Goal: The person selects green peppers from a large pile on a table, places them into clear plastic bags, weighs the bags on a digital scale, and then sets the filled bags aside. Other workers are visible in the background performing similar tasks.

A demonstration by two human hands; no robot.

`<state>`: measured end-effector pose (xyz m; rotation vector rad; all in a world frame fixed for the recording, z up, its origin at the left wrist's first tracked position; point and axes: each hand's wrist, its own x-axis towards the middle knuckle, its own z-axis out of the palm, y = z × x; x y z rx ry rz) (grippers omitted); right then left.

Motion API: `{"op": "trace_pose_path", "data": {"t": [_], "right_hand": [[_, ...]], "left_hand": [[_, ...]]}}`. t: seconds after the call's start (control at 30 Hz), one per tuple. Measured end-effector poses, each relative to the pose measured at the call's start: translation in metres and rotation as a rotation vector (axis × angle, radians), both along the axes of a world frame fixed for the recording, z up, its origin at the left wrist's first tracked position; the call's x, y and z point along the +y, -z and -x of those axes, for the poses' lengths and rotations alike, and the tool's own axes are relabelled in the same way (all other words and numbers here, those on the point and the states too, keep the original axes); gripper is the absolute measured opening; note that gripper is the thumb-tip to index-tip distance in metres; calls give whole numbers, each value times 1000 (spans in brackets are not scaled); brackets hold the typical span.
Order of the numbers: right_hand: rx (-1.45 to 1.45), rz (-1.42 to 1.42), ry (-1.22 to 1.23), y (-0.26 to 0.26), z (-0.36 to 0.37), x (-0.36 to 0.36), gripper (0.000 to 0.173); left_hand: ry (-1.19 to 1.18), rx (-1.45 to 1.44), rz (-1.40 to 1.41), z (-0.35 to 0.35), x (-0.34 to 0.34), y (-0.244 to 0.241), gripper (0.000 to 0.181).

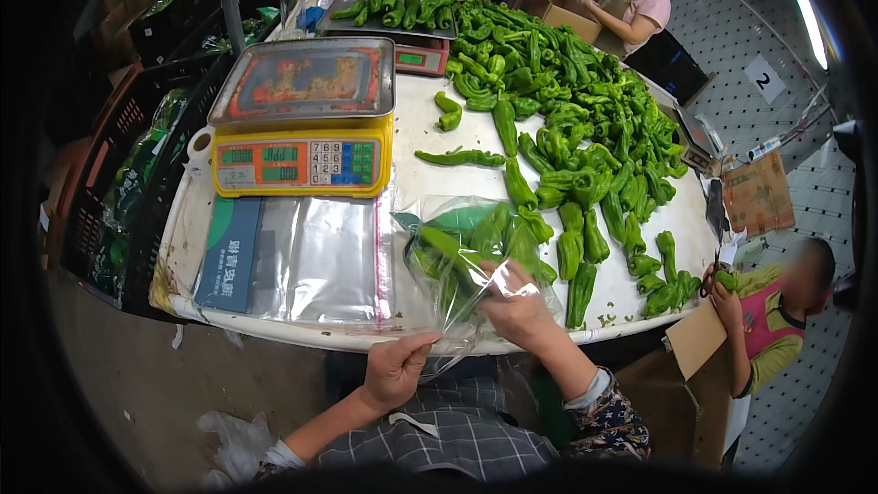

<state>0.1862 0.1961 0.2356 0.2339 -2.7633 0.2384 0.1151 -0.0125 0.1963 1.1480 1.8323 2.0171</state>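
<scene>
A clear plastic bag [453,274] with several green peppers inside lies at the table's front edge. My left hand [398,367] pinches the film at the bag's near end between thumb and fingers. Inside or against the bag's film, my right hand [514,302] is at a green pepper [453,250]; the glare hides part of its fingers. Flat clear bags [333,257] lie to the left, beside a blue printed booklet [230,254]. Behind them stands a yellow digital scale [302,158] with a stained metal pan. A large heap of green peppers [583,103] covers the table's right side.
A second scale [418,58] holding peppers stands at the back, near a glass jar [293,3]. Black crates [130,178] line the left side. Co-workers are at the back and right; one at the right holds scissors beside a cardboard box [696,343].
</scene>
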Motion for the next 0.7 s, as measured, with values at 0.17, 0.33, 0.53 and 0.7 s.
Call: {"op": "trace_pose_path", "data": {"t": [0.17, 0.33, 0.53, 0.7], "right_hand": [[-33, 13, 58, -17, 7, -22, 34], [-209, -58, 150, 24, 24, -38, 45], [-145, 348, 43, 34, 30, -36, 52], [-79, 37, 254, 4, 27, -12, 45]], "left_hand": [[53, 154, 34, -5, 0, -2, 13], [53, 226, 34, -5, -3, 3, 18], [125, 247, 82, -8, -5, 8, 18], [110, 272, 92, -4, -7, 5, 18]]}}
